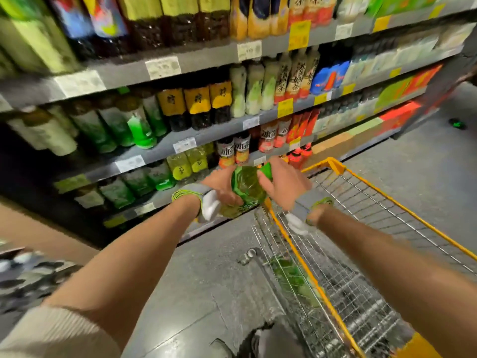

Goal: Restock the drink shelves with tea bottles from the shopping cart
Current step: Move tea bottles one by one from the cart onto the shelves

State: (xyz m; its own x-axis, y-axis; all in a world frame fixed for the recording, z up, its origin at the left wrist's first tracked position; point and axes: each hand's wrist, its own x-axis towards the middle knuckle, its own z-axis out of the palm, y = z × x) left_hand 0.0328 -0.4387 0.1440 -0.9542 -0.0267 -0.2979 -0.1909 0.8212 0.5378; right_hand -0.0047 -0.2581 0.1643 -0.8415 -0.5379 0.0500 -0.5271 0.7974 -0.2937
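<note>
I am holding one green tea bottle [246, 188] between both hands, lifted clear of the shopping cart [335, 167], whose yellow rim is sitting just below and to the right of my right wrist.

My left hand [224, 186] is curling around the bottle's lower body, fingers wrapped under it. My right hand [282, 180] is gripping the neck end, covering the green cap, so the bottle is lying tilted across the gap between my hands instead of standing upright.

Beyond my left hand, the drink shelves [160, 148] are carrying rows of yellow-green bottles [187, 164] that look like the matching stock. More green bottles [291, 280] are lying in the cart below my right forearm.

What is worrying me: the picture is smeared with motion, and the bottle is sideways. If I am pushing it in tilted, I judge it could knock the front row over, or slip from the left hand's grip.

Past my right hand, two bottles [233, 151] are showing large characters I am reading as 冰茶. The price tags are too blurred to read, and so is the label on the bottle I am holding.
</note>
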